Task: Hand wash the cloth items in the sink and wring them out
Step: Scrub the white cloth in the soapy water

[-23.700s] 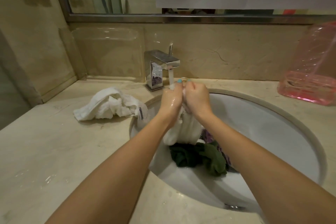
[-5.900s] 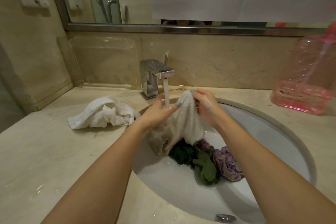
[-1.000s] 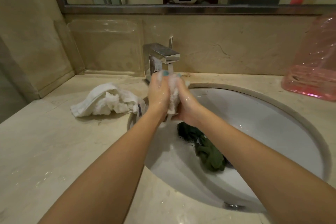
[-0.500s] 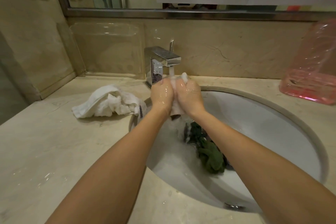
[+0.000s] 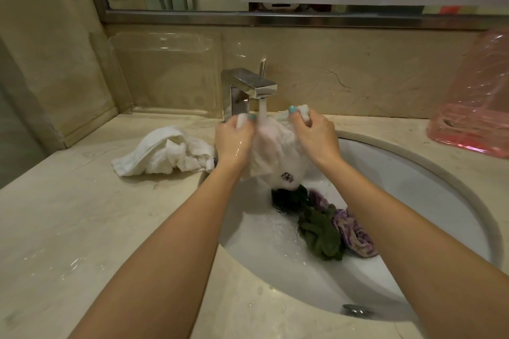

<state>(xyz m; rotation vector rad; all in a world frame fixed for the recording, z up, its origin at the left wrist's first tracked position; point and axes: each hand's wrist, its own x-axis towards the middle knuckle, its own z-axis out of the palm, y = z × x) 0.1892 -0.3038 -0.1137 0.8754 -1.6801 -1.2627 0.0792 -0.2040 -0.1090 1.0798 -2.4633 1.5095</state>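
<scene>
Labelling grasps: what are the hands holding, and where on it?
A white cloth: left hand pinches its upper left edge, right hand its upper right edge, under the tap.

White cloth (image 5: 275, 157) in left hand (image 5: 234, 143), right hand (image 5: 316, 140), under tap (image 5: 248, 88)

We're looking at the wet beige marble counter (image 5: 68, 228): crumpled white towel (image 5: 162, 153) lying just left of the sink (image 5: 413, 201), chrome faucet (image 5: 245, 88) standing at the back, pink plastic container (image 5: 473, 118) sitting far right.
</scene>
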